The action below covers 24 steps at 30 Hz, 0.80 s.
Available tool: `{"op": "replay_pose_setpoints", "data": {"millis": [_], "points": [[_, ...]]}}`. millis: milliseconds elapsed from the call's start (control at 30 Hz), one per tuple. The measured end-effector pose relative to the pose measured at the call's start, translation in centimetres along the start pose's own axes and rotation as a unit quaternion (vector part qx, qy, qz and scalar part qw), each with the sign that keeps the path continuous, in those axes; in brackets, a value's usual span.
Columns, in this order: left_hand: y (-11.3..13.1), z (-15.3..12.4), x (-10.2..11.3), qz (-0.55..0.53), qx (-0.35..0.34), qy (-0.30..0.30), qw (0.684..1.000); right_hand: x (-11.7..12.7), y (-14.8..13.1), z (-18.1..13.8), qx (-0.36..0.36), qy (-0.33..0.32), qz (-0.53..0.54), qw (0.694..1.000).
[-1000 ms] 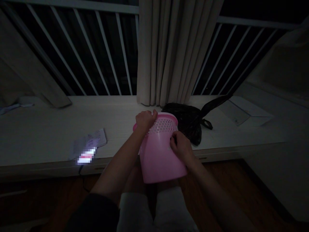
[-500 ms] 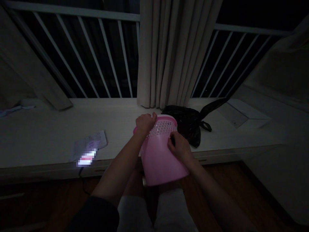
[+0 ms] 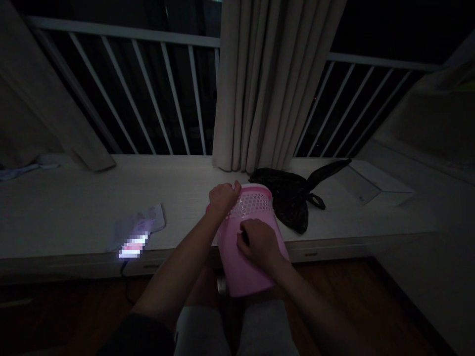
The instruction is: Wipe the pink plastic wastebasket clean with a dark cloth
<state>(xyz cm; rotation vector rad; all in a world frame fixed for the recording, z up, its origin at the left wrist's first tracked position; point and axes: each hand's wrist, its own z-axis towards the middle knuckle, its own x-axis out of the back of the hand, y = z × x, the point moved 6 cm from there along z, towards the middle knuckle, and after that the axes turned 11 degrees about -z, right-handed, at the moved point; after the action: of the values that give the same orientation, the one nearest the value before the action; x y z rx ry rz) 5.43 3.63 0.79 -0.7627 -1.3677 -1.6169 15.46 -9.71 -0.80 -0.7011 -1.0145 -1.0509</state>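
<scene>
A pink plastic waste basket (image 3: 245, 269) with a honeycomb-mesh band below its rim tilts above my lap, against the front edge of the white sill. My left hand (image 3: 223, 199) is closed over the basket's rim at the upper left. Curled in front of the basket's smooth wall is my right hand (image 3: 261, 242), with a small dark patch inside its fingers; whether that is an object or shadow I cannot make out. Just right of the basket, a knotted black garbage bag (image 3: 291, 200) lies on the sill, one end sticking up.
The white sill (image 3: 185, 183) runs across the view. A booklet (image 3: 158, 217) and a lit, blurred-out phone-like screen (image 3: 134, 245) with a cable lie at left. A white box (image 3: 386, 190) sits far right. A curtain (image 3: 248, 99) and white railings (image 3: 181, 99) stand behind.
My right hand has moved left and down across the basket's wall, staying curled. The basket has turned slightly, while my left hand keeps its hold on the rim. The view has shifted a little.
</scene>
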Motion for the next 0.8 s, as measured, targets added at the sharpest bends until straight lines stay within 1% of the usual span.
{"op": "replay_pose_setpoints", "data": {"millis": [133, 200, 367, 533, 667, 800], "points": [[0.1, 0.0, 0.0, -0.005, -0.003, -0.002, 1.000, -0.1, -1.8, -0.3, 0.029, -0.021, -0.027, 0.999], [0.2, 0.0, 0.0, -0.010, -0.002, -0.004, 1.000, -0.2, -2.2, -0.2, 0.025, -0.026, -0.032, 0.999], [0.4, -0.1, 0.0, -0.011, -0.009, -0.002, 1.000, 0.2, -1.7, 0.5, -0.059, -0.027, -0.027, 0.998], [0.8, 0.0, -0.1, -0.003, -0.025, 0.012, 1.000, 0.4, -1.4, 1.5, -0.114, -0.034, -0.021, 0.993], [0.9, 0.3, -0.3, -0.010, -0.033, 0.011, 0.999, 0.3, -1.3, 1.9, -0.128, -0.013, -0.017, 0.992], [0.7, 0.4, -0.4, -0.012, -0.037, 0.012, 0.999, 0.2, -1.0, 1.9, -0.129, 0.004, 0.010, 0.992]]}}
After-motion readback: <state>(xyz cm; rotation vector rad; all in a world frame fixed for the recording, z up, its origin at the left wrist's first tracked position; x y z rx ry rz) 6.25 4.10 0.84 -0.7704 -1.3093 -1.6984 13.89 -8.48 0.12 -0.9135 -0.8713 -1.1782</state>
